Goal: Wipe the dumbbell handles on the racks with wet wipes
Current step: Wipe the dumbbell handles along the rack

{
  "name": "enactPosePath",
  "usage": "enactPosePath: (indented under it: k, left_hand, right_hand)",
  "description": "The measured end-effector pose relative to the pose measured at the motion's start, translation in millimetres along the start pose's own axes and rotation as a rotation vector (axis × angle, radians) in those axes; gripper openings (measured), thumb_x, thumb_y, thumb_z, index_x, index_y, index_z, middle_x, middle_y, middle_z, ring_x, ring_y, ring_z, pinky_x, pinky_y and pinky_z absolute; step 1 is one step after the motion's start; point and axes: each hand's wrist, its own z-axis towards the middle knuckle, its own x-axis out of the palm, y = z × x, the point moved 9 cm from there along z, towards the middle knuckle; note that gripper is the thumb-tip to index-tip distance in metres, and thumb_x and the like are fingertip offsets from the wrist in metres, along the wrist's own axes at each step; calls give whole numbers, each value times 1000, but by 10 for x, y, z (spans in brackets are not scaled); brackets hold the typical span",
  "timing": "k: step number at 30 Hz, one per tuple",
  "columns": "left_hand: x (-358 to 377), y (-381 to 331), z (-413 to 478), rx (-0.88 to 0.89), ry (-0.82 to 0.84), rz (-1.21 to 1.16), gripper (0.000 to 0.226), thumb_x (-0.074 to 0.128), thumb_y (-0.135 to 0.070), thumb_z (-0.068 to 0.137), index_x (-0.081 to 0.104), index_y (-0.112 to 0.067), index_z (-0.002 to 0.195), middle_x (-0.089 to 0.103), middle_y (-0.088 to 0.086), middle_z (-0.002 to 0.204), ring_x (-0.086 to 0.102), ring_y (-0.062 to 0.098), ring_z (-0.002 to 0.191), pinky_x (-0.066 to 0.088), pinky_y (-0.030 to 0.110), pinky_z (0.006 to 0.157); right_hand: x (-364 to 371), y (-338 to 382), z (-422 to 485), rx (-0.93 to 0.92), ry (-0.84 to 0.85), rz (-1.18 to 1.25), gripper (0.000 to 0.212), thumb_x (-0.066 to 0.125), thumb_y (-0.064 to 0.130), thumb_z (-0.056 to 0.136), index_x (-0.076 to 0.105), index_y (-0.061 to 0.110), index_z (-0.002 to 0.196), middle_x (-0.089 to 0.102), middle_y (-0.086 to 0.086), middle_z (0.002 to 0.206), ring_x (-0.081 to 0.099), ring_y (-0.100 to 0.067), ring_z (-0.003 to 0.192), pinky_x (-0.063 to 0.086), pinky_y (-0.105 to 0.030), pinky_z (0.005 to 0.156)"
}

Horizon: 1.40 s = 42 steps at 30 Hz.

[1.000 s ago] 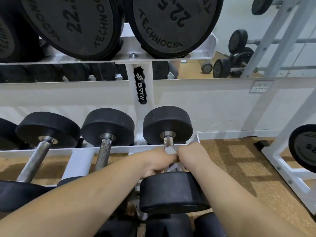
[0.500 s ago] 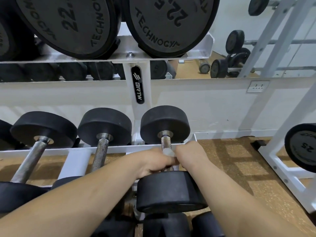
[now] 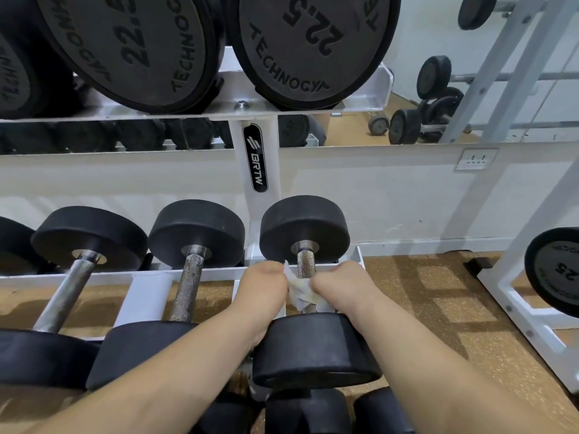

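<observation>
While both hands (image 3: pixel 263 286) (image 3: pixel 338 286) grip it, wipe (image 3: pixel 299 289) (crumpled) crosses handle (image 3: pixel 305 264).

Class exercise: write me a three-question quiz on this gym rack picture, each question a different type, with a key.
1. True or false: the wet wipe lies across the handle of the rightmost dumbbell in its row.
2. Which number is moulded on the upper dumbbell heads? A 10, B 22.5, C 40.
3. Short answer: which hands hold the wipe?
Key: 1 true; 2 B; 3 both, left hand and right hand.
</observation>
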Motion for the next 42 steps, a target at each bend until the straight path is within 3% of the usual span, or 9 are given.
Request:
enactPosePath:
  k: [4,10,14,17,21,25,29,33,42]
  left_hand:
    - [-121,-133,-123,158,-134,138,31,48,-3,91,67,-17,111,63,1,82,54,12,65,42,15,49]
    - [-167,-328,-95,228,-212,208,18,65,-10,84,62,-25,93,64,-5,93,59,15,75,45,21,68]
    - [141,-334,-195,143,49,256,43,62,-3,91,48,-23,127,56,-13,90,61,-4,65,41,3,47]
    - [280,-289,-229,106,185,171,57,58,9,90,47,-17,140,61,-11,98,64,-4,68,43,5,48]
    - [56,-191,-206,31,102,190,34,70,-2,85,62,-16,116,66,-1,98,61,7,77,46,7,53]
    - [-71,-218,-154,-43,144,-66,14,63,-1,74,68,-10,84,66,13,88,63,28,81,60,39,77]
    - [-213,-490,-117,29,105,-174,9,62,-6,71,63,-12,78,60,10,82,60,26,75,53,36,67]
    - [-341,-795,-104,260,-20,100,10,59,-10,86,64,-18,84,65,3,87,60,21,78,47,29,57]
    - [157,-944,-62,632,133,670,17,65,-20,88,62,-27,104,68,-6,105,65,17,100,56,30,81]
  right_hand:
    - [-201,76,-96,-161,-195,6,12,60,14,84,54,15,74,53,0,66,49,-21,63,39,-30,57]
    - [-235,221,-249,-441,-230,179,14,53,27,104,55,17,94,58,2,77,52,-11,66,41,-24,59]
    - [-197,195,-235,-446,-183,231,10,56,19,100,60,27,95,64,-1,82,65,-22,77,54,-36,70]
    - [-179,206,-282,-434,-146,237,16,57,14,98,64,29,96,69,-1,89,67,-17,82,54,-28,72]
    - [-229,176,-338,-402,-173,285,16,60,11,95,68,24,93,66,7,82,61,-11,76,47,-23,67]
    - [-293,82,-290,-316,-158,419,9,66,15,96,70,23,97,70,-4,94,65,-19,81,53,-29,63]
    - [-249,66,-228,-291,-14,321,12,74,37,90,75,25,89,74,-7,96,67,-20,85,53,-34,72]
    - [-178,161,-281,-234,116,122,40,64,43,98,69,11,75,65,-3,70,59,-17,72,51,-28,70]
    - [-137,-109,-39,-23,-81,-44,18,56,24,96,65,10,94,65,-9,97,59,-26,82,47,-29,71]
